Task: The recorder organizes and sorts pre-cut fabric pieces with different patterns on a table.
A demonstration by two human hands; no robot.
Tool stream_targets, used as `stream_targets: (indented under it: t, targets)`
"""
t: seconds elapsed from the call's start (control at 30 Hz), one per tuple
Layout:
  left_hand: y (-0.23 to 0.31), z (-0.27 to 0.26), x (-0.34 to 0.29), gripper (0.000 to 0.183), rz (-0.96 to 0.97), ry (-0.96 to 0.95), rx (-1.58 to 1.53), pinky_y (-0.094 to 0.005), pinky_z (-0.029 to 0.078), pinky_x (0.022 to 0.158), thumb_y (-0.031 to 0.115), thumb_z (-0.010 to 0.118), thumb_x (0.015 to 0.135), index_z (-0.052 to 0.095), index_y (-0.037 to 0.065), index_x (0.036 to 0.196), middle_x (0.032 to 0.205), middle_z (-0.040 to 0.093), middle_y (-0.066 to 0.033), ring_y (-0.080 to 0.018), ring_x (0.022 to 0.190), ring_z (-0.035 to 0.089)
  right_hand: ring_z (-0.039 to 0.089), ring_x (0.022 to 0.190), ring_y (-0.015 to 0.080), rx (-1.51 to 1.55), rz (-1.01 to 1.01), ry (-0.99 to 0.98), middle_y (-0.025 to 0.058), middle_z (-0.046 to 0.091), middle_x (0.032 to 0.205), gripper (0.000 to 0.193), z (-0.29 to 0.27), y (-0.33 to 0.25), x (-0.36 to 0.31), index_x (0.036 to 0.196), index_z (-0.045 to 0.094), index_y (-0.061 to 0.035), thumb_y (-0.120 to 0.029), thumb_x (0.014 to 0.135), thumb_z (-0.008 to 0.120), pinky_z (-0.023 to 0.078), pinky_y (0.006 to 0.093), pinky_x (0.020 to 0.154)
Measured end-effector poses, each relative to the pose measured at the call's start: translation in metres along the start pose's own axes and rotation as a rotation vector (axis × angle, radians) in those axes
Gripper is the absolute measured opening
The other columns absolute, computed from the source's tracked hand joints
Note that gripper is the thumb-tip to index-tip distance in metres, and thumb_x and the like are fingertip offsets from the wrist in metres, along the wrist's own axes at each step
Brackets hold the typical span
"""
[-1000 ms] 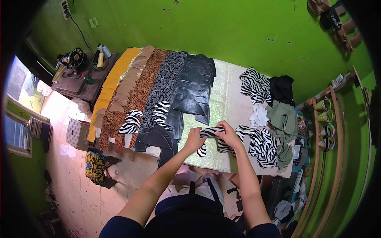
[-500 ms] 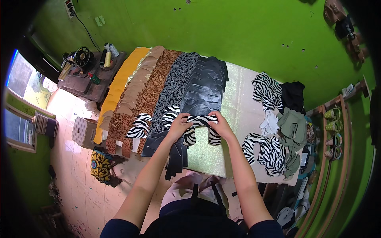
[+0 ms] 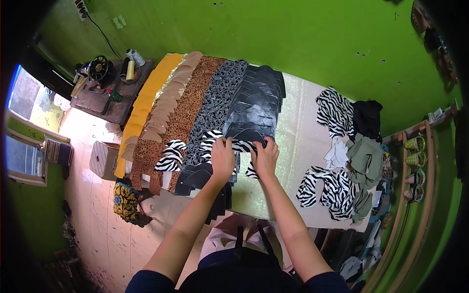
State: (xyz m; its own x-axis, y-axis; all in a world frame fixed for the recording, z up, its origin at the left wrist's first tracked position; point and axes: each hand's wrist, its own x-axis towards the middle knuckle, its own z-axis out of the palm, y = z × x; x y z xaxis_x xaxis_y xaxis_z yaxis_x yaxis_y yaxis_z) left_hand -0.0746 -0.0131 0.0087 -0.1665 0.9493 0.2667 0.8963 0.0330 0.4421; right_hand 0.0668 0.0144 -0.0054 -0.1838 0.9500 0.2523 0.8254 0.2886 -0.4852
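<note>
A U-shaped zebra-print fabric piece (image 3: 242, 145) lies at the near end of a column of overlapping black pieces (image 3: 253, 105). My left hand (image 3: 223, 157) pinches its left upper corner, fingers bent down onto it. On its right corner, my right hand (image 3: 265, 157) does the same, and that hand hides part of the right leg. Just left of my left hand, another zebra-print piece (image 3: 209, 141) rests on the grey patterned pieces (image 3: 215, 97). A third zebra-print piece (image 3: 170, 155) sits farther left, over the leopard-print pieces (image 3: 183, 110).
Loose zebra-print pieces (image 3: 337, 188), olive cloth (image 3: 366, 154) and black cloth (image 3: 366, 117) lie on the table's right side. Tan (image 3: 168, 105) and yellow pieces (image 3: 141, 115) line its left. A sewing machine (image 3: 100, 68) stands far left; a wooden rack (image 3: 422, 205) holds footwear at right.
Both hands have brought the zebra-print piece down onto the black column's near end. My fingers now point forward over its top edge, and my wrists have drawn closer together.
</note>
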Motion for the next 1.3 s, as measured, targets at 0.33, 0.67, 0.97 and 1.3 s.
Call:
stream_targets:
  t: [0.33, 0.67, 0.97, 1.3]
  targets:
    - [0.085, 0.025, -0.025, 0.02, 0.252, -0.046, -0.215, -0.0399, 0.041, 0.068, 0.003, 0.052, 0.07, 0.058, 0.004, 0.089, 0.088, 0.054, -0.0123, -0.0292, 0.079, 0.053, 0.042, 0.105, 0.0309, 0.005, -0.029, 0.13, 0.0114, 0.046, 0.11, 0.028, -0.058, 0.069, -0.046, 0.101, 0.058, -0.01, -0.003, 0.074, 0.055, 0.03, 0.0435, 0.091]
    - [0.214, 0.087, -0.063, 0.044, 0.315, -0.408, -0.225, -0.0398, 0.044, 0.075, 0.027, 0.066, 0.071, 0.053, 0.002, 0.105, 0.1, 0.052, -0.0155, -0.032, 0.089, 0.053, 0.043, 0.11, 0.024, -0.236, -0.048, -0.185, 0.0063, 0.051, 0.111, 0.036, -0.167, 0.201, -0.086, 0.103, 0.059, -0.0086, -0.007, 0.068, 0.06, 0.026, 0.051, 0.099]
    - [0.23, 0.072, -0.061, 0.05, 0.364, -0.296, -0.168, -0.0386, 0.043, 0.079, 0.026, 0.068, 0.069, 0.051, 0.004, 0.111, 0.104, 0.052, -0.0154, -0.0308, 0.096, 0.051, 0.049, 0.1, 0.0256, 0.009, -0.152, -0.167, 0.0048, 0.056, 0.105, 0.028, -0.2, 0.192, -0.075, 0.099, 0.063, -0.0112, -0.012, 0.071, 0.064, 0.038, 0.0361, 0.089]
    - [0.201, 0.058, -0.06, 0.038, 0.417, -0.202, -0.236, -0.0355, 0.045, 0.079, 0.017, 0.062, 0.075, 0.052, 0.002, 0.109, 0.101, 0.055, -0.0168, -0.03, 0.09, 0.056, 0.051, 0.091, 0.0229, -0.208, -0.397, 0.092, 0.0043, 0.057, 0.095, 0.026, -0.205, 0.163, -0.065, 0.098, 0.064, -0.0122, -0.013, 0.072, 0.063, 0.038, 0.0371, 0.091]
